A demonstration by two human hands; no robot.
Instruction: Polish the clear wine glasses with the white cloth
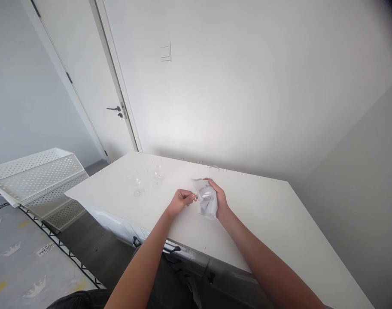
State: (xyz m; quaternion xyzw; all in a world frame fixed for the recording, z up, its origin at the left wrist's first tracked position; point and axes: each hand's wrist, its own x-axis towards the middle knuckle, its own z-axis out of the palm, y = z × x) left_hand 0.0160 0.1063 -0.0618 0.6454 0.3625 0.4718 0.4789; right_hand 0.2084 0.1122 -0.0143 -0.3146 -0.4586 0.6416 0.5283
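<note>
Over the white table (263,206) my right hand (219,198) is wrapped round a grey-white cloth (207,201) that covers the bowl of a clear glass. My left hand (180,201) pinches the glass's thin stem (196,197), which sticks out of the cloth to the left. Both hands are closed. Most of the held glass is hidden by the cloth.
Two clear stemmed glasses (138,182) (157,171) stand on the table to the left, and another clear glass (214,169) stands behind my right hand. A white perforated rack (37,180) is on the floor at left. A closed door (95,86) is behind it.
</note>
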